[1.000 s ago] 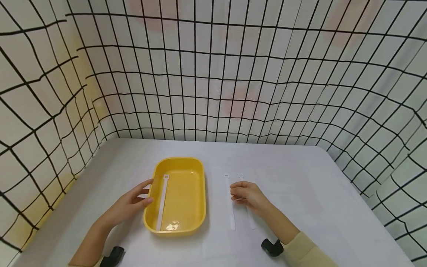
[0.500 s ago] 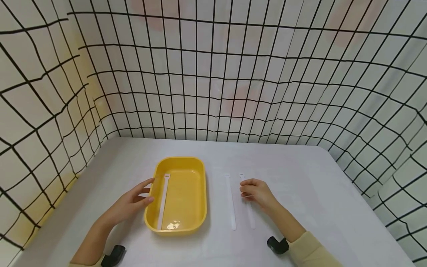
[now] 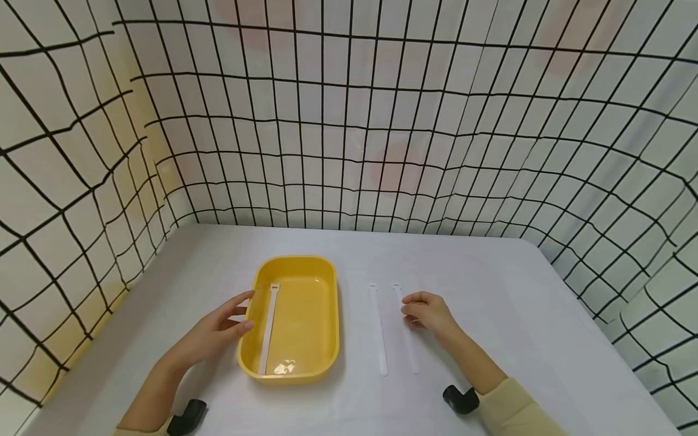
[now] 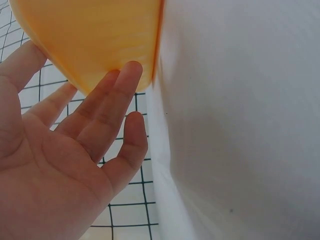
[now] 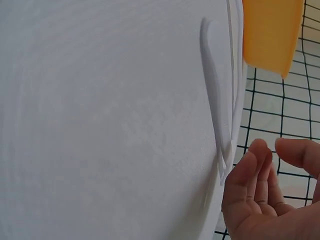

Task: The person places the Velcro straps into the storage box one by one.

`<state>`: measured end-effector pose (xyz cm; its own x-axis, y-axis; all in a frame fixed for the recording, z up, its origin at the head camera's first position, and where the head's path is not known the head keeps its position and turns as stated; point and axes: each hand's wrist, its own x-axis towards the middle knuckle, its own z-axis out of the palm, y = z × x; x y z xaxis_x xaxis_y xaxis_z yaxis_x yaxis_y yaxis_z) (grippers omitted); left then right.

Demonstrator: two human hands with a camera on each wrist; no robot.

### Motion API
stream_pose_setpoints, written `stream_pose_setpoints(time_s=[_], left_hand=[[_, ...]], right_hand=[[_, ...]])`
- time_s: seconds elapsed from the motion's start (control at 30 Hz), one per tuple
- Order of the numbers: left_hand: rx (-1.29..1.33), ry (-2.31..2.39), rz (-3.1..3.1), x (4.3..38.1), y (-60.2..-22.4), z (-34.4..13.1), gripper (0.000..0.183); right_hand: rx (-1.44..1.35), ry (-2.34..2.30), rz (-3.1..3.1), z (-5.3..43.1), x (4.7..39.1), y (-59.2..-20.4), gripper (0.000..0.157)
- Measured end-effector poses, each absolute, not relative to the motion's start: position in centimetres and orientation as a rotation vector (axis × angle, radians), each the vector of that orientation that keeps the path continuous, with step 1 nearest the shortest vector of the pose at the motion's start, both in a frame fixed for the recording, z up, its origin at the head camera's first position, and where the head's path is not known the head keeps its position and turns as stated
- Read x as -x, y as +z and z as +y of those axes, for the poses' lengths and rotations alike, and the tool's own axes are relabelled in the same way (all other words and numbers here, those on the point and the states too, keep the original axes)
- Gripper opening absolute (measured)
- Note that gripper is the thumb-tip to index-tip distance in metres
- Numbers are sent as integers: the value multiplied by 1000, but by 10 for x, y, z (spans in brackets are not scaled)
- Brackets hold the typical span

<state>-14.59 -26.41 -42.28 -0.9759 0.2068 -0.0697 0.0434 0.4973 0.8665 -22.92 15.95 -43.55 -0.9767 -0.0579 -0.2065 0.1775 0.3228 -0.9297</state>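
Observation:
A yellow tray [image 3: 306, 321] stands left of centre on the white tabletop, with one white slotted-head cable strap [image 3: 269, 330] lying lengthwise inside it. Fingertips of my left hand [image 3: 212, 332] rest at the tray's left wall; in the left wrist view the fingers are spread beside it. Two more straps lie to the right of the tray: a middle strap [image 3: 380, 333] and a right strap [image 3: 412, 354]. Close over the upper part of the right one is my right hand [image 3: 431, 312]. Its thumb and bent fingers are apart in the right wrist view, with nothing between them.
Black wire grid [image 3: 349, 130] walls in the table at the back and both sides, with white cloth behind it. A dark wrist device [image 3: 460, 399] sits by the right sleeve, another dark device [image 3: 186, 418] by the left.
My right hand has moved right, from between the two loose straps to the right one. My left hand keeps its place at the tray, and the straps lie as before.

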Motion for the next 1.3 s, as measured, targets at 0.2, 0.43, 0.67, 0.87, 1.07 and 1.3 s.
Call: stream_pose_setpoints(time_s=[0.2,0.43,0.67,0.87,1.07,1.3], left_hand=[[-211,1478,2578,147,-424,-263,67],[-194,1475,2579,147,-425,-264,67],[-189,1473,2576,146,-423,-263,68],[-194,1474,2575,146,-423,-263,68],[-201,1481,2572,147,-424,-264,68],[-200,1483,2570,146,-423,-263,68]], right_hand=[[-129,-1670,2421,161,230,-438,25],[-96,-1576,2539,161,232,-444,23],[-65,-1361,2687,159,232,-447,28],[-11,-1228,2777,156,231,-447,33],[-11,-1189,2786,155,231,-445,34],[-23,-1259,2728,156,231,-445,32]])
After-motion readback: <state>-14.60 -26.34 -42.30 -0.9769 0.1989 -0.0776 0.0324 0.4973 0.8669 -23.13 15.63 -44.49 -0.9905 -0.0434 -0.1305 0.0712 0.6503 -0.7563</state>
